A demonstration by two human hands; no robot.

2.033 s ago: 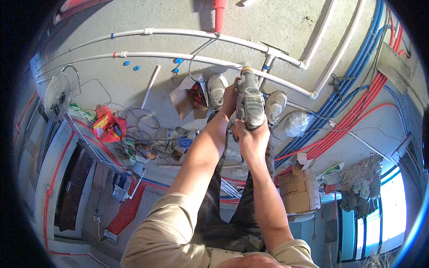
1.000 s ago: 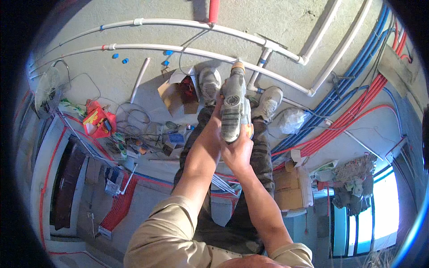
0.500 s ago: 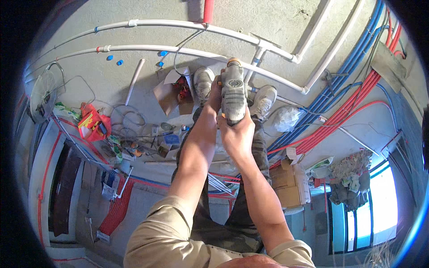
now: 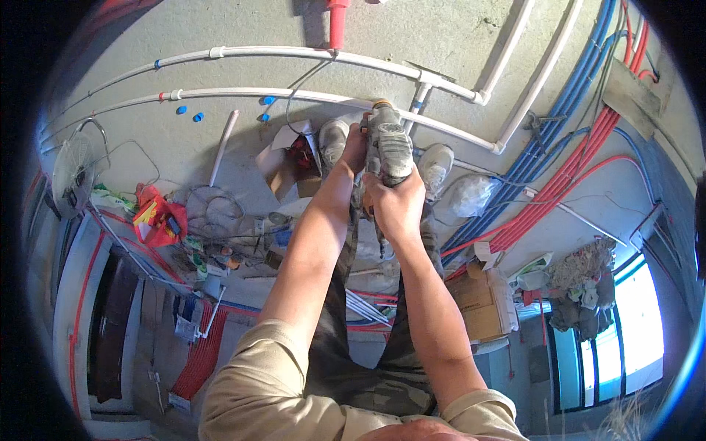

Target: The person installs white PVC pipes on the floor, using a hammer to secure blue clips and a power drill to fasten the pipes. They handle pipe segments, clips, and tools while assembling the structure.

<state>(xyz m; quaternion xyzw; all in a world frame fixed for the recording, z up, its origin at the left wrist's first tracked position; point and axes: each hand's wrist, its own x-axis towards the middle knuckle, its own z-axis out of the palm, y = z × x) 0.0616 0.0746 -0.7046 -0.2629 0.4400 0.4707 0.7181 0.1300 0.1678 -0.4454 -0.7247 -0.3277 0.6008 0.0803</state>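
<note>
A dust-covered grey power drill, bulky like a rotary hammer, is held out in front of me above my shoes. Its orange-ringed nose points away; the tip beyond it cannot be made out. My left hand is closed at the drill's left side near the front, its grip partly hidden. My right hand wraps the rear handle, thumb on the left side. Below that hand a dark, ribbed cord end hangs down. White pipes run along the concrete just beyond the drill.
An open cardboard box stands left of my left shoe. Blue and red conduits cross the floor at right, near a clear plastic bag. A red bag, loose tools and a fan lie left. A red upright tube is ahead.
The drill has tilted, its rear end now looking shorter, and the cord end has come into sight under my right hand. Both hands keep their hold. The view has shifted slightly.
</note>
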